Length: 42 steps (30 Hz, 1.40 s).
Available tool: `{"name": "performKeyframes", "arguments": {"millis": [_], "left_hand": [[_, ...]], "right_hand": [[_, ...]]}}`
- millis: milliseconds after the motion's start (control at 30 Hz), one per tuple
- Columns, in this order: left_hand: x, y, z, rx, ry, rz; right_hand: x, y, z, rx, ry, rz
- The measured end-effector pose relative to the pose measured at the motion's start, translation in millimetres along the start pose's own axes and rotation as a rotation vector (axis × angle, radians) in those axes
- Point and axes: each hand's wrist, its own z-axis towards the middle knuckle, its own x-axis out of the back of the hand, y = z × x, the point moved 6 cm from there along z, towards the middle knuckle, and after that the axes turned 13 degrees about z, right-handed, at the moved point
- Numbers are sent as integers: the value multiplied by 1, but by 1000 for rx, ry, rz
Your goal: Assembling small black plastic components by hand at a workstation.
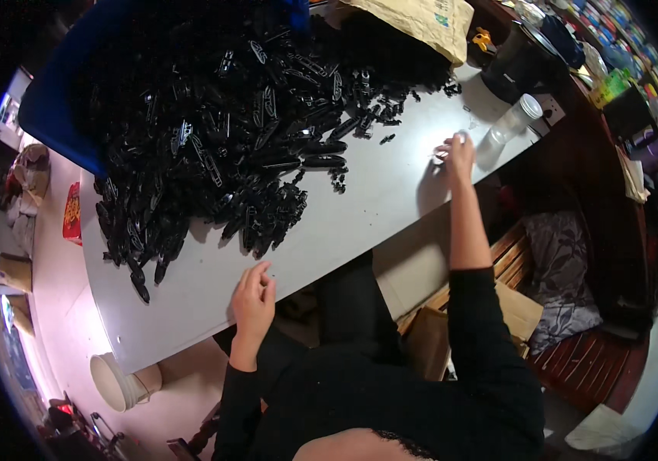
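Observation:
A large heap of glossy black plastic pieces [214,146], many long and narrow like clips, covers the left and middle of the white table [344,238]. My left hand [254,301] is at the near edge, just below the heap. Its fingers are loosely bent, the thumb stands apart, and nothing shows in it. My right hand [459,160] is over the right part of the table, fingers curled together toward the left. Anything between those fingertips is too small to make out. Beside this hand lies a clear plastic jar [517,117] with a white lid.
A blue bin [56,115] tips over the heap at far left. A tan paper sack [421,23] and a black container [521,61] are at the back. On the floor stands a white bucket [118,382]; a wooden bench [586,365] with a patterned cushion [563,269] is at right.

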Motion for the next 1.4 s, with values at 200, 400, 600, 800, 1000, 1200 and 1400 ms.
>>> {"name": "performKeyframes", "arguments": {"millis": [200,400,600,800,1000,1200,1400], "left_hand": [[-10,5,1,-35,110,246],[-33,56,22,-304,93,307],[-63,91,64,-339,3,322],[-60,72,61,-306,126,384],[-21,12,57,-41,83,516],[2,-9,29,-48,158,508],[20,-33,6,3,222,365]], "right_hand": [[-85,-2,85,705,-212,-616],[-147,7,112,790,-461,-772],[-146,9,15,782,-573,-699],[-130,15,-73,824,-518,-808],[-144,22,-139,844,-427,-831],[-144,18,-149,807,-458,-642],[-124,-20,-184,913,-447,-511]]}}
